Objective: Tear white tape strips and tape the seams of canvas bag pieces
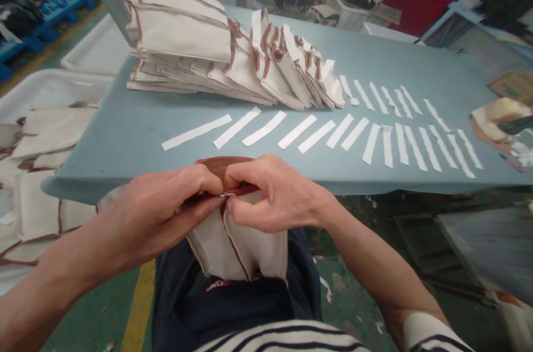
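Observation:
A cream fabric bag point(245, 246) with brown seams and a brown lining rests against my lap at the table's front edge. My left hand point(175, 196) pinches its upper rim from the left. Close beside it, my right hand point(266, 194) grips the same rim, thumb and fingers pressed together near the central brown seam. The fingertips of both hands almost meet there. Part of the rim is hidden behind my fingers. On the table just beyond lie white strips point(264, 129) in a slanting row.
Cream bags with brown edging form a large stack point(183, 35) on the blue-covered table point(137, 130). More white strips point(377, 97) lie to its right. A yellow block point(499, 116) sits at the right end. White tubs point(89, 83) with more bags stand on the left.

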Available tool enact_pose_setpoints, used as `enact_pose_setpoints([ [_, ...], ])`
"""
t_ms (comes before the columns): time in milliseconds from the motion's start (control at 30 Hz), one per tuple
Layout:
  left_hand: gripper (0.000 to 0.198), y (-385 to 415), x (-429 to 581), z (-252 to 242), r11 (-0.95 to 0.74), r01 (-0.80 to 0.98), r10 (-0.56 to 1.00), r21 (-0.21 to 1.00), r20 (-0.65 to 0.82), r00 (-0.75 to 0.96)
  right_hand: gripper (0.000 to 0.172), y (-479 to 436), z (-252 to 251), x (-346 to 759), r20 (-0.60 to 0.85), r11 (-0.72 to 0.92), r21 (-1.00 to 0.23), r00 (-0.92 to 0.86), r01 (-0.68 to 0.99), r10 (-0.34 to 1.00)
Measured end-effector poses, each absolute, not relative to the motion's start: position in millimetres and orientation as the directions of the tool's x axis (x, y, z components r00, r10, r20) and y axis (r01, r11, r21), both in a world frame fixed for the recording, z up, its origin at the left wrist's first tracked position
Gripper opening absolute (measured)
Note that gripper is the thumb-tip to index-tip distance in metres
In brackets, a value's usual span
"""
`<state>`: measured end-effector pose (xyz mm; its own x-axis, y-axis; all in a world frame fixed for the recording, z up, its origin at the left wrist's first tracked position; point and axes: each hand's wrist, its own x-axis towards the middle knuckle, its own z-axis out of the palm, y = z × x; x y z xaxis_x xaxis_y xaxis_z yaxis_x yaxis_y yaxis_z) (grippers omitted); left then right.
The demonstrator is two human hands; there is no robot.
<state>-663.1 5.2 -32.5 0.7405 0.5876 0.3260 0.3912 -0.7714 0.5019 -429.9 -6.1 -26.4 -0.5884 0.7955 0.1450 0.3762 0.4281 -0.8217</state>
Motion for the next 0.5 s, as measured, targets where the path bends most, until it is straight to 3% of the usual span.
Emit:
enact_pose_setpoints([
  [100,0.022,-2.5,-663.5,-37.9,-0.806,0.315,0.532,0.502,0.381,0.756,0.012,-3.0,-28.8,-423.0,-0.004,0.146,-0.976,-0.682,0.162,0.731],
  [200,0.034,-8.9,-665.7,-48.4,-0.805,0.247,0.515,0.540,0.428,0.742,0.012,-1.4,-34.5,-421.3,-0.090,-0.075,-0.996,-0.716,0.053,0.692],
  [267,0.039,-10.7,-666.6,-55.6,-0.815,0.257,0.514,0.519,0.444,0.734,0.014,-1.9,-39.9,-422.9,-0.103,-0.137,-0.990,-0.707,0.009,0.700],
  [400,0.037,-11.2,-665.1,-61.3,-0.838,0.250,0.492,0.485,0.475,0.729,0.011,-7.2,-48.4,-426.5,-0.110,-0.092,-0.994,-0.640,0.061,0.760],
  [500,0.020,-11.8,-664.3,-53.1,-0.742,0.355,0.620,0.569,0.379,0.687,0.006,-14.5,-47.4,-427.4,-0.021,0.106,-0.977,-0.581,0.185,0.814],
])
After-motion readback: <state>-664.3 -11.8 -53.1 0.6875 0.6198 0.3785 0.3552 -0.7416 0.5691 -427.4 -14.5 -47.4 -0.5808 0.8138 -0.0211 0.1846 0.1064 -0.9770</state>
